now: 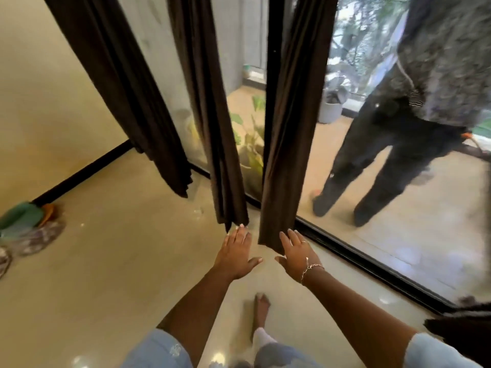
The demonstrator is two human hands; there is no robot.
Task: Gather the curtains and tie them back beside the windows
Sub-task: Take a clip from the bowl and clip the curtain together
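Three dark brown curtain panels hang in front of a tall glass window. The left curtain hangs near the wall corner. The middle curtain and the right curtain hang side by side with a narrow gap between them. My left hand is stretched forward with straight fingers, its fingertips at the bottom hem of the middle curtain. My right hand, wearing a ring and a bracelet, is spread flat beside the bottom hem of the right curtain. Neither hand grips cloth.
A person in dark clothes stands outside the glass on the balcony. Potted plants show behind the glass. A green and patterned bundle lies on the floor by the left wall. My bare foot stands on the pale floor.
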